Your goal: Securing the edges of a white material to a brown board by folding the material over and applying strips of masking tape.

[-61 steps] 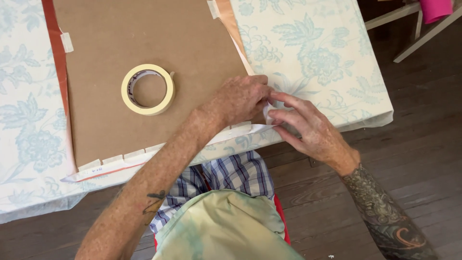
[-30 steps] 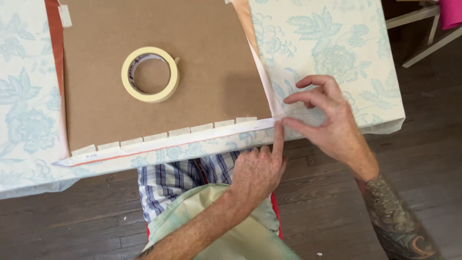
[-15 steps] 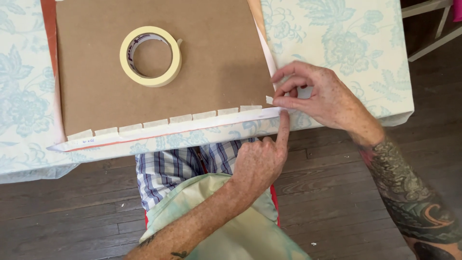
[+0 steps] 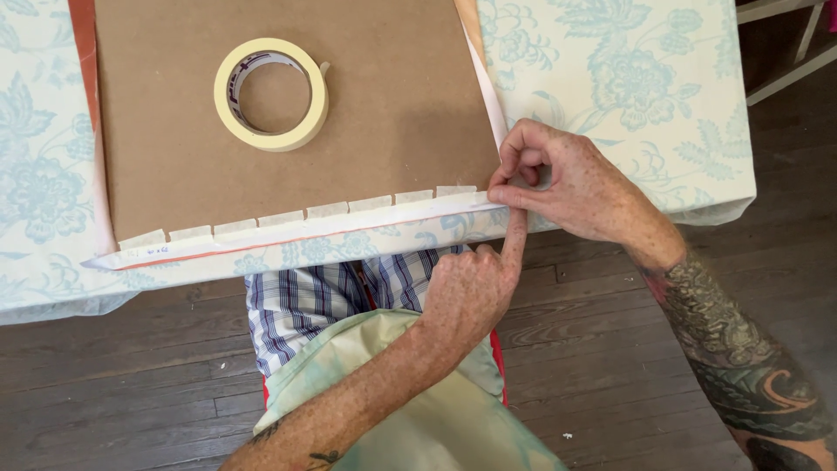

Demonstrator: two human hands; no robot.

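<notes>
While the left edge of the view shows only the tabletop [image 4: 35, 192] under its pale cloth with blue flowers, a brown board [image 4: 392, 113] lies flat on it, well to the left of and beyond both hands. A roll of masking tape [image 4: 271, 94] rests flat on the board, well apart from either grip, up and to the left of them. Along the board's near edge runs a folded white paper strip [image 4: 288, 234], held down by a row of short tape tabs [image 4: 324, 210] that stretches leftward from the hands. The left hand [image 4: 471, 292] comes up from below the tabletop edge; its grip is mostly curled shut on nothing, with only the forefinger [image 4: 514, 240] stretched out, its tip pressing up against the right end of the strip at the board's near right corner. Directly above that fingertip, the right hand [image 4: 571, 183] rests on the cloth just right of the corner; its thumb and fingers are pinched together on the paper edge at the corner, though whether a piece of tape sits inside that pinch cannot be told. A second white paper edge [image 4: 485, 78] climbs the board's right side, away from the right grip. Below both hands lie a plaid shirt and pale green apron [image 4: 410, 419].
</notes>
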